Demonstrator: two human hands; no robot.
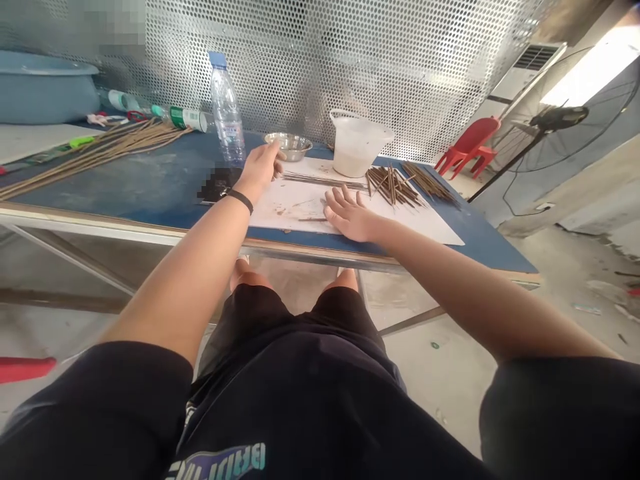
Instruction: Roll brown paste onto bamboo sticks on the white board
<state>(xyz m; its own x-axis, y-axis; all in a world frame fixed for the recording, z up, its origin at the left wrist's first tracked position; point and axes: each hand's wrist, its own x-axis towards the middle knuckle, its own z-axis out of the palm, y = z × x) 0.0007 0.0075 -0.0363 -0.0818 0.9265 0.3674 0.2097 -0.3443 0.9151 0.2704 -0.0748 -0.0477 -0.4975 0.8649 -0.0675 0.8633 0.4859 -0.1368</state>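
My left hand [261,168], with a dark band at its wrist, is at the near left side of a shiny metal bowl [295,148]. Its fingers curl downward, and what they hold, if anything, is hidden. My right hand [350,215] lies flat on a white board [425,223], fingers spread. A short brown stick [313,219] pokes out from beneath its thumb side. Beyond both hands, several thin sticks [325,180] lie across the board. To the right is a pile of thicker brown sticks [395,187].
A white plastic bucket [357,147] stands behind the board. More sticks [430,183] lie at the right. On the left are a clear bottle [229,120], long thin sticks [110,150] and a blue basin [45,90]. Perforated metal sheeting [310,60] closes off the table's back.
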